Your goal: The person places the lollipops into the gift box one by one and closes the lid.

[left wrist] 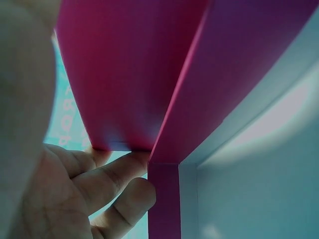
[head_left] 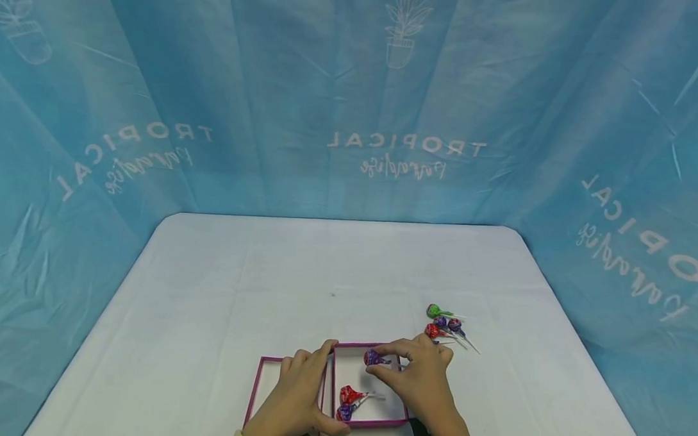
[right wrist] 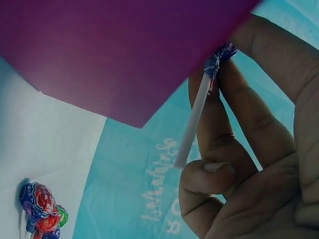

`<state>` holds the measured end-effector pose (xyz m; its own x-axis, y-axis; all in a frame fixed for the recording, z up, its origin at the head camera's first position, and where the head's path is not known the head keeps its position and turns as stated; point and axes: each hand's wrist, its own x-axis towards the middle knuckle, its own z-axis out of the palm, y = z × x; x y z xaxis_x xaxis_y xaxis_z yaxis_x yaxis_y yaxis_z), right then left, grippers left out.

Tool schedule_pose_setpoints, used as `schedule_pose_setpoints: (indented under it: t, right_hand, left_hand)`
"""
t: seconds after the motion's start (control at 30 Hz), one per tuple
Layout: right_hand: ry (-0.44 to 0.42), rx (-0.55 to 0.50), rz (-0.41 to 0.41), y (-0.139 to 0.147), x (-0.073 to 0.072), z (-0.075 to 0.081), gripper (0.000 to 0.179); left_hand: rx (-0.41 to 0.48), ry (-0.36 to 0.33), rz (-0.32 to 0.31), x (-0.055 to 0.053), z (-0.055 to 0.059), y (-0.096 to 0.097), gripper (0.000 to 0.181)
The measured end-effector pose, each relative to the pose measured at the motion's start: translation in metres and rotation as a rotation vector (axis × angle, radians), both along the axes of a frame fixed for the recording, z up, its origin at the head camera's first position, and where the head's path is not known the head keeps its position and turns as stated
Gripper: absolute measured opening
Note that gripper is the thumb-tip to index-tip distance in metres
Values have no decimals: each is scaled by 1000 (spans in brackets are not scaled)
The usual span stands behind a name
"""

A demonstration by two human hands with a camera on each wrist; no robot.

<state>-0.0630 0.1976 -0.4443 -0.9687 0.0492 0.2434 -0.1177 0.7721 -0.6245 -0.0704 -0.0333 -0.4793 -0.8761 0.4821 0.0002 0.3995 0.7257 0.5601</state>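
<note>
Pinching a purple-wrapped lollipop [head_left: 372, 357] by its stick, the right hand [head_left: 424, 382] holds it over the far part of the pink-edged box [head_left: 400, 422], so the step in hand looks like loading sweets into it; lowering and letting go would seem to come next. Beside it, the left hand [head_left: 294, 399] wraps its fingers [left wrist: 117, 172] over the box's left wall, steadying it against the lid-like second tray [head_left: 261, 378]. Inside lie a red lollipop [head_left: 349, 394] and another purple one [head_left: 344, 412]. Farther off, four lollipops [head_left: 443, 322] wait in a cluster on the white table [head_left: 213, 300].
</note>
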Motion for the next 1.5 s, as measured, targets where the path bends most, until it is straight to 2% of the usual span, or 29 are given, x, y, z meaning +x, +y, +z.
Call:
schedule_pose_setpoints:
  t: [0.2,0.5,0.8,1.5]
  right_hand:
    - [-41,8,22,-6,4,0,28]
    - [20,6,108,-22,7,-7,29]
    - [-13,141,76,-27,5,-12,28]
    - [-79,235,85,-32,4,-23,29]
  left_hand:
    - [3,7,0,-1,1,-1,136]
    - [4,7,3,-3,3,-1,136]
    - [-3,19,-1,-1,3,-1,136]
    - [8,1,-16,1,3,-1,137]
